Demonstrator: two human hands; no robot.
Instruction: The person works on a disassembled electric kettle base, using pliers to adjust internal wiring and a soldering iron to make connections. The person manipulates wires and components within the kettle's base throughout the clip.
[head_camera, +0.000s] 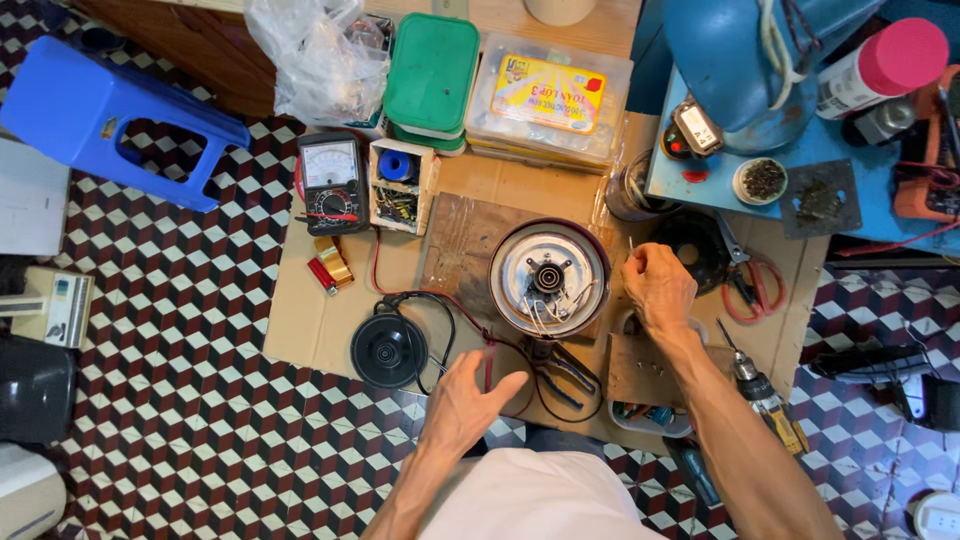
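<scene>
A round appliance base (549, 277) lies upside down on the cardboard sheet (300, 320), its white underside and black centre hub showing, with thin white wires trailing from it. My right hand (658, 287) is beside its right rim, fingers closed on a thin wire or probe tip. My left hand (468, 399) hovers near the front edge, fingers apart, next to a red probe lead (488, 365) and touching nothing I can make out. Dark pliers (565, 368) lie just below the base.
An analog multimeter (332, 182), a small parts box (398, 187), a black round cap (389, 350), red scissors (752, 288), a screwdriver (765, 395), a green-lidded box (432, 75), a clear plastic case (550, 98), a blue stool (110, 120) and a blue bench (800, 150) surround the work.
</scene>
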